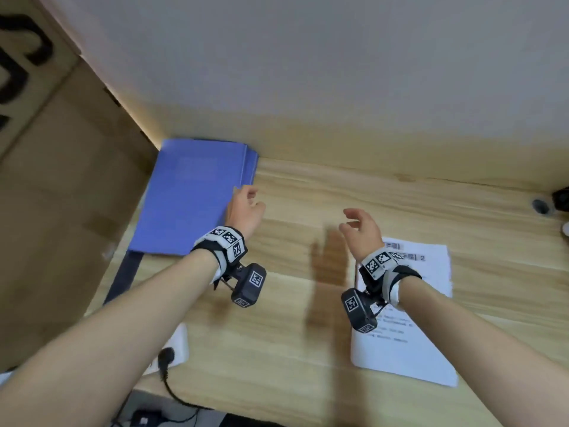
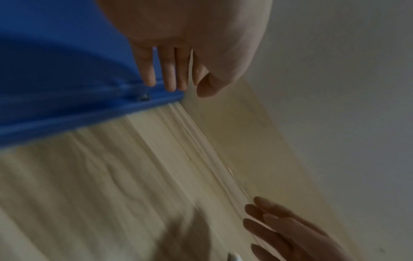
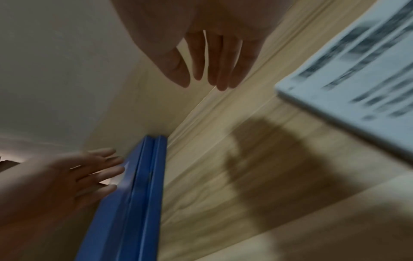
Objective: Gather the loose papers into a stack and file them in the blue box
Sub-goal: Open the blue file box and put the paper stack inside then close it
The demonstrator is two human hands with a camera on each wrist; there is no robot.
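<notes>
The blue box (image 1: pixel 191 198) lies flat and closed at the back left of the wooden desk, against the wall. My left hand (image 1: pixel 246 204) hovers at its right edge with straight fingers, holding nothing; the left wrist view shows those fingers (image 2: pixel 167 74) just over the box's blue rim (image 2: pixel 89 113). My right hand (image 1: pixel 360 226) hangs open in the air above the desk's middle, empty. A stack of printed papers (image 1: pixel 425 306) lies on the desk to the right, partly under my right wrist, and shows as blurred sheets (image 3: pixel 362 74) in the right wrist view.
A large cardboard box (image 1: pixel 61 180) stands at the left beside the blue box. A white power strip with a black plug (image 1: pixel 166 355) sits at the desk's front left edge. Small dark objects (image 1: pixel 551 201) lie at the far right by the wall.
</notes>
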